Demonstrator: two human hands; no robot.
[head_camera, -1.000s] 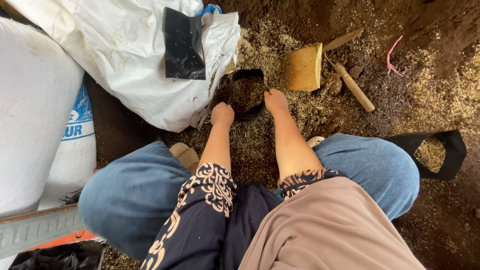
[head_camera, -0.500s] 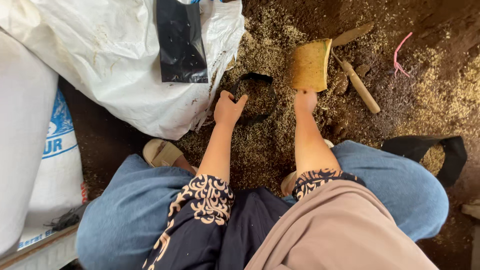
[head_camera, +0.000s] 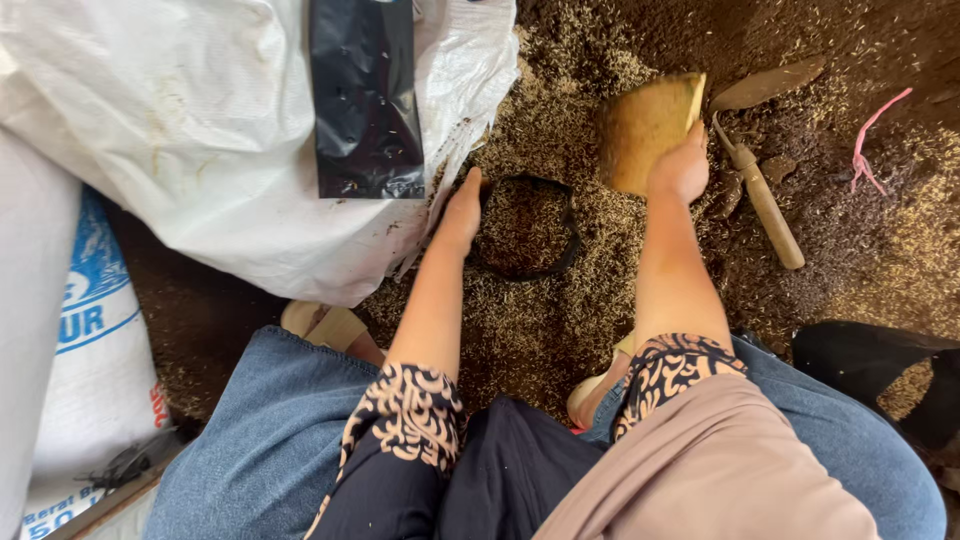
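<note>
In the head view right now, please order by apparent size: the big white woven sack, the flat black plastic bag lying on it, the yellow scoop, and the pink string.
1. Big white woven sack, by far the largest.
2. Flat black plastic bag.
3. Yellow scoop, held at its near edge by the right hand, which hides part of it.
4. Pink string, smallest.

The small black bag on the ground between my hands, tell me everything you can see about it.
The small black bag is soft, thin plastic by its look, standing upright with its round mouth open. It is filled nearly to the rim with a brown mix of soil and pale husks, like the littered ground it sits on. The left hand holds its left rim. The right hand is apart from it, on a yellowish scoop.
</note>
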